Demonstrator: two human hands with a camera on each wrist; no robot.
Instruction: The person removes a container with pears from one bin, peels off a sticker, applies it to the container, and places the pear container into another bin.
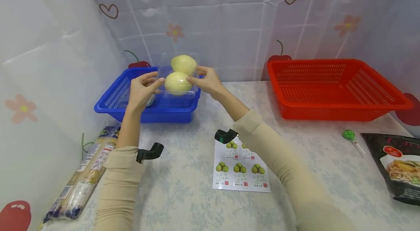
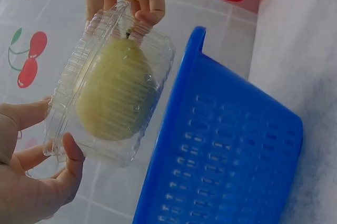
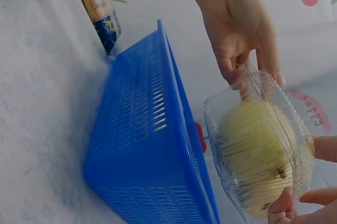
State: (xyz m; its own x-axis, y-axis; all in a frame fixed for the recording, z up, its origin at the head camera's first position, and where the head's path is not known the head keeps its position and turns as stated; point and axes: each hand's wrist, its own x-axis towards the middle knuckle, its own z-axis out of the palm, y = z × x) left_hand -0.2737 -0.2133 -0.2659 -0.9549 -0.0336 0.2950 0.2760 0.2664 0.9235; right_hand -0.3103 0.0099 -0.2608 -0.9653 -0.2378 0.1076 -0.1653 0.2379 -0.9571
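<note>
A clear plastic box (image 1: 162,64) with two pale yellow-green pears (image 1: 178,82) inside is held up over the blue basket (image 1: 167,114). My left hand (image 1: 142,90) pinches the box's left edge, and my right hand (image 1: 210,81) grips its right edge between thumb and fingers. In the left wrist view the box (image 2: 118,87) looks closed, with ridged sides, and hangs beside the blue basket (image 2: 226,145). The right wrist view shows the box (image 3: 258,145) between both hands. Something clear and something whitish lie in the basket, partly hidden by my left hand.
A red basket (image 1: 334,110) stands at the back right. On the table lie a sticker sheet (image 1: 241,176) with pear pictures, a green lollipop (image 1: 349,134), a black food packet (image 1: 403,165) at the right and long noodle packs (image 1: 86,176) at the left.
</note>
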